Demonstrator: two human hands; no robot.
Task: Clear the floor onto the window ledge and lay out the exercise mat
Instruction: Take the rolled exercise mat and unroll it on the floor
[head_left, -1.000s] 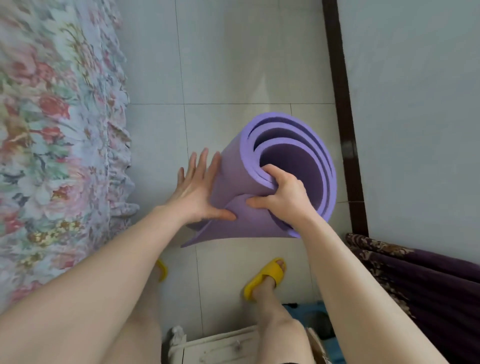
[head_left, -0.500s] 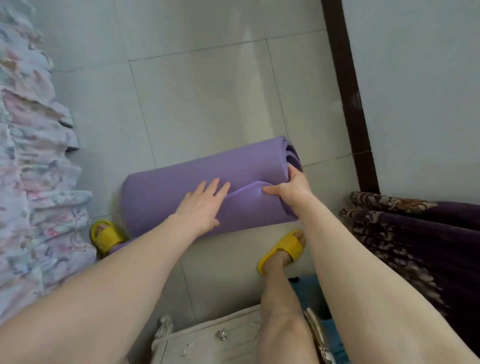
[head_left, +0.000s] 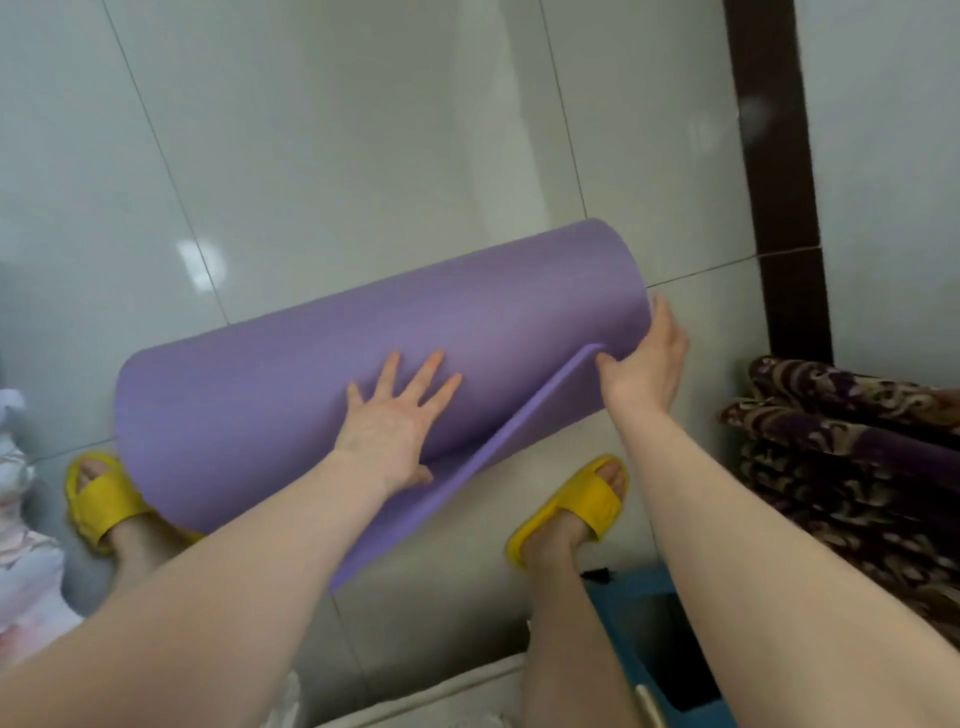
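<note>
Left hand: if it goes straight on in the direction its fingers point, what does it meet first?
The left hand already lies flat on the rolled purple mat; past the roll, probably only bare floor tiles.

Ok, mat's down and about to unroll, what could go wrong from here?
The loose flap reaches back between the feet, close to the left slipper; a step could pin it and likely leave the purple mat skewed. The roll's right end sits near the dark skirting, so it may drift into the wall. Only the left hand presses flat; the right hand merely grips the end.
</note>
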